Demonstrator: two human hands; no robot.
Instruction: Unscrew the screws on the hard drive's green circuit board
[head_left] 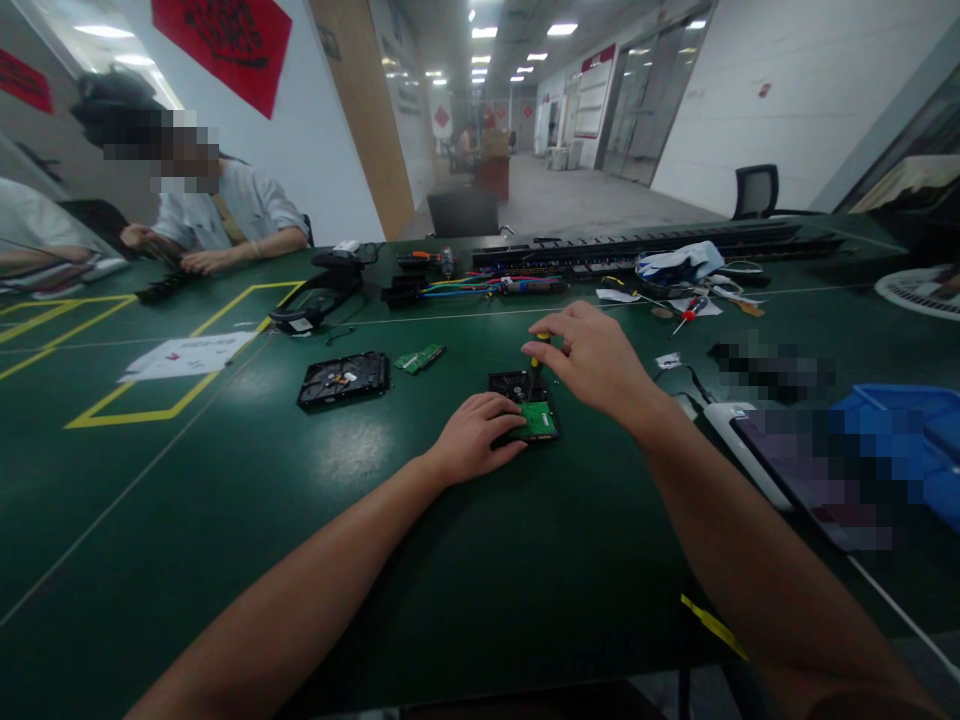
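A hard drive (pixel 517 383) lies on the green table with its green circuit board (pixel 538 420) facing up. My left hand (pixel 480 435) grips the drive from the left, fingers over the board and thumb along the near edge. Between the fingertips of my right hand (pixel 589 355) is the yellow and black handle of a screwdriver (pixel 535 372). It stands nearly upright, its lower end at the board; the tip is too small to make out. Left of the hands lie a second hard drive (pixel 345 380) and a loose green circuit board (pixel 421 359).
Bundled coloured wires (pixel 480 287), an orange power tool (pixel 427 261) and a red screwdriver (pixel 690 315) lie farther back. On the right are a phone-like device (pixel 780 460) and a blue bin (pixel 900 430). A paper sheet (pixel 187 355) lies left; a person (pixel 225 220) sits beyond.
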